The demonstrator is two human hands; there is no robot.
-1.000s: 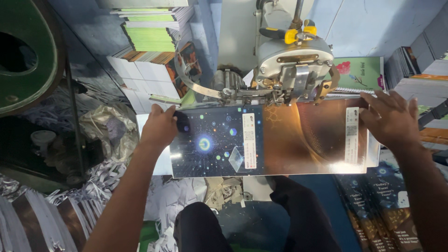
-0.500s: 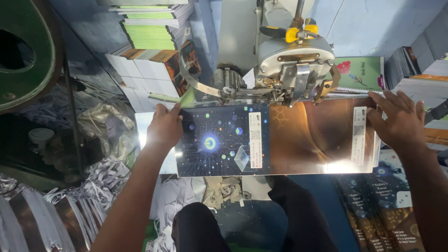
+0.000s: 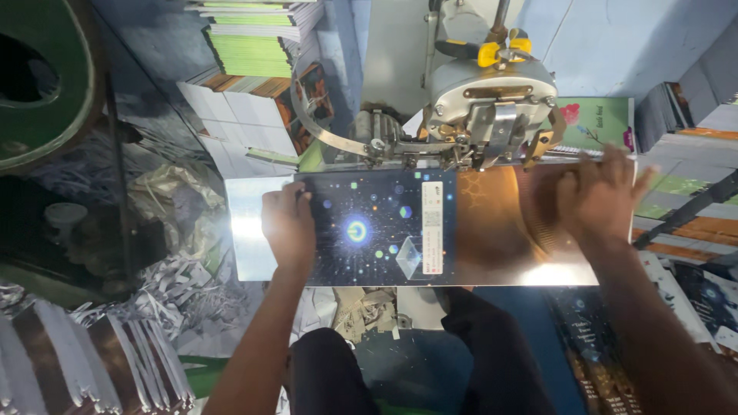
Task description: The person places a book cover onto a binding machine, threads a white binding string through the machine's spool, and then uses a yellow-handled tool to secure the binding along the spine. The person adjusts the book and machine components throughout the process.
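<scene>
Right now you have a glossy printed cover sheet (image 3: pixel 400 227) lying flat under the head of the stitching machine (image 3: pixel 492 100), its far edge tucked up against the metal arm there. Your left hand (image 3: pixel 286 224) lies flat on the dark starry half, fingers spread and pressing down, closed on nothing; your right hand (image 3: pixel 600 196) does the same on the copper-toned half, palm down, fingers open over the far right corner. This looks like the lining-up step, with the sheet's middle fold set beneath the head. The next move, as I judge it, calls for both palms holding the sheet steady and square, with fingers well clear of the head. Whether anything lies under the sheet is hidden, and glare washes out its left end and near right edge. Stacks of booklets (image 3: pixel 254 46) sit beyond, paper scraps (image 3: pixel 177 284) lie lower left, and your arms are cut off below.
</scene>
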